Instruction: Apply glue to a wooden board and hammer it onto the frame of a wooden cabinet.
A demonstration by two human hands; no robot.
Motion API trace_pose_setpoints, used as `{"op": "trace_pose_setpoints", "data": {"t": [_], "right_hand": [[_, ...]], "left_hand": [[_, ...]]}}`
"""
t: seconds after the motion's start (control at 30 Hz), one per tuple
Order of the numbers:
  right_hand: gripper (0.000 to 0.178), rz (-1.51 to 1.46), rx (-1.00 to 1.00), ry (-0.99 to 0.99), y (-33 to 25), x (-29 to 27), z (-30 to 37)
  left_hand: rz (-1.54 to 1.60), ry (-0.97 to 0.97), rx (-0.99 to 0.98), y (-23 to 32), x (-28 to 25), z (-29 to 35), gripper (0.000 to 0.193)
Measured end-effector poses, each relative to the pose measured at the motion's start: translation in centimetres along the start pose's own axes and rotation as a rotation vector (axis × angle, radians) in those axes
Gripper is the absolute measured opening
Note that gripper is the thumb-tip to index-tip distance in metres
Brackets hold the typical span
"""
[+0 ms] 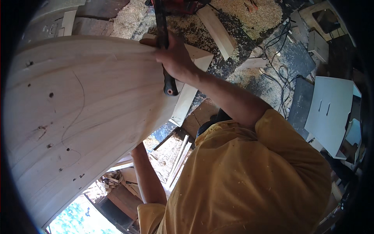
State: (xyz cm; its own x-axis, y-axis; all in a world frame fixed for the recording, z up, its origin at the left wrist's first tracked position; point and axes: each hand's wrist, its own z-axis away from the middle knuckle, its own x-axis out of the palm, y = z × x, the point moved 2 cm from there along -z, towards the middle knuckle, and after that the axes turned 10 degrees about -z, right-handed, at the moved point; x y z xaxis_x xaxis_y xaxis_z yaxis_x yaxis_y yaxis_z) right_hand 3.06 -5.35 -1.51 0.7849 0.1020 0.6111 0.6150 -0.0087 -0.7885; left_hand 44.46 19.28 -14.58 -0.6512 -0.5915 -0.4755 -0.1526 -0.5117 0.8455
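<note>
A large pale wooden panel (105,97) with a curved top edge fills the left side, marked with dark knots and a thin drawn curved line. My right hand (175,56) is closed round a long black tool handle (170,84) at the panel's right end. The handle's lower end is rounded with a hole in it; its upper end runs out of view. Beside my right fingers, a small wooden piece (148,40) sits at the panel's top edge. My left forearm (148,175) reaches up behind the panel, which hides my left hand and its fingers.
Pale boards (187,101) adjoin the panel's right end. Beyond lie a curved wooden piece (216,31), heaps of shavings (257,15), a red tool (183,6) and tangled black cables (282,78). A white cabinet (329,113) stands at right. Wood scraps (111,181) lie below the panel.
</note>
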Motion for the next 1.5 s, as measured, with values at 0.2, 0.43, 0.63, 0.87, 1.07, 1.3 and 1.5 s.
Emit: {"op": "trace_pose_setpoints", "data": {"t": [0.2,0.43,0.63,0.87,1.07,1.3,1.5], "right_hand": [[0.026,-0.014,0.056,-0.088,-0.6,-1.1,-1.1],[0.032,0.288,0.004,-0.123,-1.9,-5.2,0.0],[0.027,0.140,0.118,0.084,-0.8,-16.6,7.5],[0.010,0.471,0.107,0.551,3.4,-21.6,19.7],[0.008,0.283,0.173,0.690,6.8,-24.0,24.9],[0.009,0.229,0.107,0.739,10.6,-25.1,27.0],[0.010,0.030,0.051,0.773,14.6,-22.8,26.2]], "left_hand": [[-0.064,-0.003,-0.015,-0.1,1.2,1.4,0.029],[-0.311,-0.050,0.077,1.1,1.4,4.4,0.030],[-0.418,-0.717,-0.117,0.6,8.8,17.4,0.032],[-0.547,-1.263,0.259,8.2,23.3,20.4,0.027],[-0.747,-1.140,1.197,15.9,35.3,18.8,0.013],[-1.279,-1.351,0.929,24.0,46.5,12.5,0.012],[-1.600,-1.589,1.350,22.6,49.0,11.5,0.016]]}}
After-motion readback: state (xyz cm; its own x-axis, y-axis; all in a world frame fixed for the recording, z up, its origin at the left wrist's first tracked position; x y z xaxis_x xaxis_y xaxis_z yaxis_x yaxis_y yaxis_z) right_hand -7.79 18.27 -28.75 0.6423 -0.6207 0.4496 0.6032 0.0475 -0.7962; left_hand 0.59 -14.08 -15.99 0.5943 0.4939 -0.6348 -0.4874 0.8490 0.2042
